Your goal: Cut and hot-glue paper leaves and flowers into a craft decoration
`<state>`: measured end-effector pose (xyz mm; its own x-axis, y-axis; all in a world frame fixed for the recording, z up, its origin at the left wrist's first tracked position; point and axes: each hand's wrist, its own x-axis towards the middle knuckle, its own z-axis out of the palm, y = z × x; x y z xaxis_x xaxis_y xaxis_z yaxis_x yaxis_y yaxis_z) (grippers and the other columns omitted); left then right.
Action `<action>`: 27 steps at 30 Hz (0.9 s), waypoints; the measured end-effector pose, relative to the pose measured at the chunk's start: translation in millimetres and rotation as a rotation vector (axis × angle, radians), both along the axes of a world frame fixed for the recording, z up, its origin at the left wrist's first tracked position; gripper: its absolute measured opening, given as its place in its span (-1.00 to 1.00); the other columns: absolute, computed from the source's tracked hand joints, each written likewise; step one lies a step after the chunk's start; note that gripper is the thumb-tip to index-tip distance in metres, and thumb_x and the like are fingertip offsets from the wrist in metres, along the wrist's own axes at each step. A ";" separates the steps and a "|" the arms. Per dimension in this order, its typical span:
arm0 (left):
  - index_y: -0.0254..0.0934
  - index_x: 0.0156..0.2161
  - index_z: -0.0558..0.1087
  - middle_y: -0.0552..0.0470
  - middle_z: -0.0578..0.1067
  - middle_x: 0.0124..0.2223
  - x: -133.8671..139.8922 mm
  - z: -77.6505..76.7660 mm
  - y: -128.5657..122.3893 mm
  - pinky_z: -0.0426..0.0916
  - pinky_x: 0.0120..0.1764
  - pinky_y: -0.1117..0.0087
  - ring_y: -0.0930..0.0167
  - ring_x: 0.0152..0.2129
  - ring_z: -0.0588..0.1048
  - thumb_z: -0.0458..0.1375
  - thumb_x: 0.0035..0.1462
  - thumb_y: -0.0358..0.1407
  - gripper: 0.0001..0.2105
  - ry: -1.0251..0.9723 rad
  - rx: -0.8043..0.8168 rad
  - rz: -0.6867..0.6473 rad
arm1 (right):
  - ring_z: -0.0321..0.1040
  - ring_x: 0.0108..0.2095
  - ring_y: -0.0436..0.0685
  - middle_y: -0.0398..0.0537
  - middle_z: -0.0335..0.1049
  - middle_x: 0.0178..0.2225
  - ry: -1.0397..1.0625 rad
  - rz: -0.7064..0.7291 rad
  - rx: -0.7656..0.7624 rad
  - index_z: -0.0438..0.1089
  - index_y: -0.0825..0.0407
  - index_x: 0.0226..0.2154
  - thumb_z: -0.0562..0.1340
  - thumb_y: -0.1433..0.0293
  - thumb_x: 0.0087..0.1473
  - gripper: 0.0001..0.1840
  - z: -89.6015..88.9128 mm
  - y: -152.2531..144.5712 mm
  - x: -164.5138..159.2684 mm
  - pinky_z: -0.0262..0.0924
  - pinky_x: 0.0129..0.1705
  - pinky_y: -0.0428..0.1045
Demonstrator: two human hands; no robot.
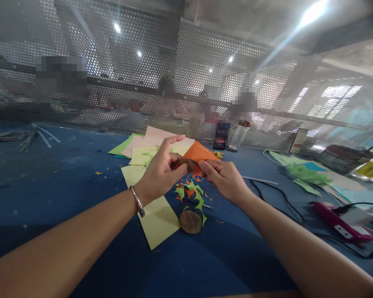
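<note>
Perforated metal screening (127,54) rises behind a matte blue table (65,178). Beyond the wood-grained round block (190,222) lying on it, the left hand (159,170) curls thumb against fingers around a small brown round piece (188,164); the right hand (225,178) has thumb and forefinger pinched together on a thin dark piece, too hidden to identify. Working well here probably calls for a firm left hold, small right-hand movements and left fingertips clear of the thin piece's line. Jagged, curling green and orange scraps (199,203) lie just beyond the block, a smooth orange sheet (199,150) farther beyond. Flat, creased-looking yellow sheets (158,223) spread left of the block; a glossy magenta power strip (338,221) lies well to its right.
</note>
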<state>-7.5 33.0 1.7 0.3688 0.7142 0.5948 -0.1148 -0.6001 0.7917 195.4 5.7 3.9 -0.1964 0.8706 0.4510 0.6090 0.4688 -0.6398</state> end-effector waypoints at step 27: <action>-0.23 0.42 -0.19 0.07 0.52 -0.36 4.5 -3.5 -0.3 0.37 -0.22 0.34 0.42 -0.39 0.51 0.21 0.19 -0.40 -0.16 -0.053 -0.096 -0.112 | 0.09 -0.62 -0.06 -0.21 0.20 -0.63 0.025 0.010 -0.016 0.38 0.05 -0.50 0.06 0.01 0.30 -0.45 -0.1 1.3 0.2 -0.02 -0.55 -0.10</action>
